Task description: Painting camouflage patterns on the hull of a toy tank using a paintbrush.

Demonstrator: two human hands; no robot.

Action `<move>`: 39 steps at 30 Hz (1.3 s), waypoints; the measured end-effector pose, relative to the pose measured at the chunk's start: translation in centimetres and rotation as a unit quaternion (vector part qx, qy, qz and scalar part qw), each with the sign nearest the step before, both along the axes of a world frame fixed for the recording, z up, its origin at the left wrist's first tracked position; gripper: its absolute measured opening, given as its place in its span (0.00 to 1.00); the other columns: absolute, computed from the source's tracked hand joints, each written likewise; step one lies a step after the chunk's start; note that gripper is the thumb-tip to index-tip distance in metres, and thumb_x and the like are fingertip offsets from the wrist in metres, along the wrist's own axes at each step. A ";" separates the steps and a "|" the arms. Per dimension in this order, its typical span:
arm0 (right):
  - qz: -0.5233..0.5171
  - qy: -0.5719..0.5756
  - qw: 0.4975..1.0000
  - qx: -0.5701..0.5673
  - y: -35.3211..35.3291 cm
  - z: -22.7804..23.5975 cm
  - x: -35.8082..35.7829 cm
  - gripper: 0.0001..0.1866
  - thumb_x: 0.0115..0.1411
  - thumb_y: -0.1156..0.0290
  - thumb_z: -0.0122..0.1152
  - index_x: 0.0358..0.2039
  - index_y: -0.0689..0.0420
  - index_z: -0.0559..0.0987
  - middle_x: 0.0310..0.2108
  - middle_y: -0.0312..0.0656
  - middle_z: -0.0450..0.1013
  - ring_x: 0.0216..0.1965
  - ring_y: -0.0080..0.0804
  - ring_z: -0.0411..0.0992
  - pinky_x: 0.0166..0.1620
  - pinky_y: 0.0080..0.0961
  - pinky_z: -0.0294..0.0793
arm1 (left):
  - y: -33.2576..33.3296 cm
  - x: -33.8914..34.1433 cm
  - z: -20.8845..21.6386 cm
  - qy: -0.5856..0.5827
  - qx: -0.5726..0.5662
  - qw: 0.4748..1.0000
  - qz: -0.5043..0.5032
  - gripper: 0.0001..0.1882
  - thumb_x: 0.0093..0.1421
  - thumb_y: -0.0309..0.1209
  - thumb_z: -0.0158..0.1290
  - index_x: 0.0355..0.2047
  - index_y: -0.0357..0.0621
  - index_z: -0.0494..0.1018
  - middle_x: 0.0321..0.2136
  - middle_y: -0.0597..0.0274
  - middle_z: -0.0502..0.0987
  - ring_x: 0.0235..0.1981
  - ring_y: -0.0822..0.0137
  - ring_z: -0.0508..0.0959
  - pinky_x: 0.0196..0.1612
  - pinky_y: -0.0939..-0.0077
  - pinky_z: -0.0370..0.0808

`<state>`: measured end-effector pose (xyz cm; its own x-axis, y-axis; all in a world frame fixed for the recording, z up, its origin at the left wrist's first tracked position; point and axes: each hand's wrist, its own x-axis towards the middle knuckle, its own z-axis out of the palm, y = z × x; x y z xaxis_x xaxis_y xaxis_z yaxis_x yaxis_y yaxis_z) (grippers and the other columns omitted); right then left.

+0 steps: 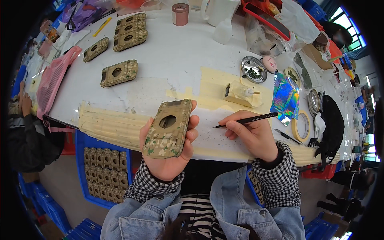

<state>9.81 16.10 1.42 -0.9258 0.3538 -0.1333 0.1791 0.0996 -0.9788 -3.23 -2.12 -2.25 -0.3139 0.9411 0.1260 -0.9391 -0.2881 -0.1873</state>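
My left hand [165, 165] is wrapped round a model tank hull [169, 136] in tan and green digital camouflage. Its top, with a round hole in it, is tilted up in view. Pinched in my right hand [256, 140] is a thin black paintbrush [259, 118], its fine tip pointing left toward the hull but apart from it. Beyond the left hand lies a similar hull [128, 77]. Farther back are a smaller-looking one [96, 50] and a row of hulls [130, 41] pushed together.
A masking-tape-covered block [236, 94] and a round metal dish [254, 76] with dark green bits lie ahead of my right hand. Rightward are holographic sheets [285, 98], a tape roll [303, 127] and a craft knife [287, 136]. A blue crate [81, 160] of hulls stands below the table edge.
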 end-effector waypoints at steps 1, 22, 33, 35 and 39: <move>-0.002 0.005 1.000 -0.002 0.1 0.0 0.0 0.09 0.62 0.73 0.55 0.38 0.65 0.78 0.28 0.37 0.75 0.27 0.17 0.71 0.32 0.15 0.74 | 0.0 0.0 0.0 0.000 -0.001 1.000 0.000 0.42 0.61 0.46 0.48 0.65 0.38 0.40 0.51 0.48 0.63 0.44 0.63 0.68 0.50 0.73 0.75; -0.075 0.104 0.992 -0.010 -0.1 2.9 1.0 0.10 0.64 0.72 0.52 0.38 0.67 0.77 0.31 0.41 0.75 0.29 0.22 0.73 0.33 0.18 0.75 | 0.3 0.4 0.4 0.066 -0.035 0.997 0.015 0.38 0.64 0.47 0.38 0.64 0.32 0.43 0.52 0.40 0.65 0.47 0.56 0.73 0.50 0.68 0.75; -0.043 0.208 0.976 0.041 -2.8 6.1 2.3 0.08 0.61 0.78 0.53 0.36 0.67 0.78 0.32 0.45 0.74 0.34 0.26 0.73 0.37 0.20 0.73 | 1.2 2.5 1.8 0.037 -0.085 0.995 -0.035 0.37 0.64 0.45 0.38 0.64 0.33 0.42 0.56 0.37 0.60 0.49 0.55 0.72 0.52 0.67 0.75; -0.039 0.213 0.973 0.073 -2.9 6.1 2.3 0.08 0.61 0.78 0.53 0.36 0.67 0.78 0.32 0.45 0.74 0.33 0.27 0.73 0.37 0.20 0.73 | 1.1 2.6 1.8 0.045 -0.080 0.995 -0.038 0.37 0.63 0.45 0.38 0.64 0.33 0.43 0.57 0.37 0.59 0.48 0.55 0.72 0.52 0.67 0.75; -0.082 0.205 0.973 0.070 -2.7 6.4 2.4 0.08 0.62 0.77 0.53 0.35 0.66 0.79 0.30 0.44 0.75 0.32 0.26 0.74 0.36 0.20 0.74 | 0.6 2.3 1.4 0.072 -0.040 0.996 -0.025 0.35 0.63 0.45 0.38 0.63 0.32 0.48 0.59 0.35 0.57 0.46 0.55 0.74 0.50 0.66 0.75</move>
<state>12.21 13.40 7.81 -0.8203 0.4902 0.2948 -0.1983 0.2396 -0.9504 -0.96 -1.50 -0.82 -0.2506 0.9639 0.0902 -0.9681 -0.2491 -0.0280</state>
